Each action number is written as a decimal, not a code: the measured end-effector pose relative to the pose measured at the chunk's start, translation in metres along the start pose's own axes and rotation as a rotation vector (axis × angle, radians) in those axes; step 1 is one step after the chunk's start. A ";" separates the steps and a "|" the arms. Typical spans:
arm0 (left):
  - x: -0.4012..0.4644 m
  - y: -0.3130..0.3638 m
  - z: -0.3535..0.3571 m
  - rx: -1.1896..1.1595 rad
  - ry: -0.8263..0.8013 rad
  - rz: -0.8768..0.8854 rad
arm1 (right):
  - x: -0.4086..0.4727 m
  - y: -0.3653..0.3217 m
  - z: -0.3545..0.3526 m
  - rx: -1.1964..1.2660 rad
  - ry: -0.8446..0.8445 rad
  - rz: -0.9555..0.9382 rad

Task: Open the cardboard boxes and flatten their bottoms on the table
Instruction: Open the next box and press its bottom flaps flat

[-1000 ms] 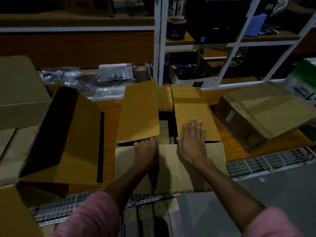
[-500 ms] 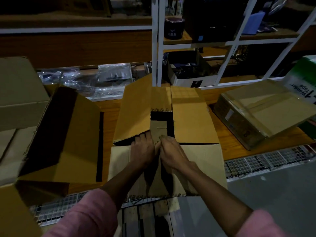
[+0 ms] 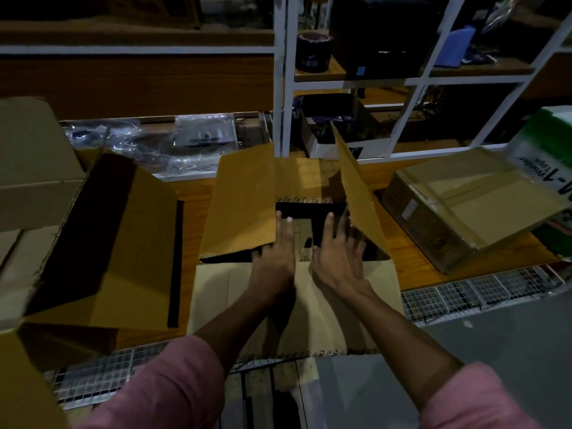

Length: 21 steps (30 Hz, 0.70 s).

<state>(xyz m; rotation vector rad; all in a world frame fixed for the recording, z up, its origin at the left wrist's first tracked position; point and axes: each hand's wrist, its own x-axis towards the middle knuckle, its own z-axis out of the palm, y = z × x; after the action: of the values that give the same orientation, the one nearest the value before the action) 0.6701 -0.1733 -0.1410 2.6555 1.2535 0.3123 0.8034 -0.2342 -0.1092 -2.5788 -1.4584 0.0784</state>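
A brown cardboard box (image 3: 235,292) stands in front of me on the wooden table (image 3: 411,264). Its left flap (image 3: 241,202) lies half raised and its right flap (image 3: 356,193) stands steeply up. Both of my hands reach into the dark opening between the flaps. My left hand (image 3: 275,255) has straight fingers lying on the inner cardboard beside the left flap. Fingers spread and straight, my right hand (image 3: 337,252) pushes against the base of the right flap. The near flap hangs over the table's front edge.
A large open box (image 3: 123,243) lies on its side at the left, with more closed boxes (image 3: 28,156) stacked behind it. A taped flat box (image 3: 470,205) leans at the right beside a green and white carton (image 3: 544,159). White shelving (image 3: 281,75) rises behind.
Both hands have gone from the near edge of the opening deeper into the box with fingers straightened. The right flap has swung from flat to steeply upright.
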 end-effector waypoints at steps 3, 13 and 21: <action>0.012 0.028 0.009 -0.139 -0.129 0.117 | 0.010 0.032 -0.004 -0.041 0.078 0.056; 0.011 0.024 0.018 0.218 -0.246 0.188 | 0.036 0.105 -0.006 -0.055 -0.114 0.319; 0.002 0.010 0.007 0.200 -0.267 0.099 | 0.031 0.081 0.002 -0.064 -0.094 0.213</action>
<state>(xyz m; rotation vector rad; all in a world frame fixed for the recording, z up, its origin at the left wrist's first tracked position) 0.6804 -0.1783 -0.1453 2.8121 1.1247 -0.1596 0.8880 -0.2482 -0.1247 -2.8095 -1.2281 0.1867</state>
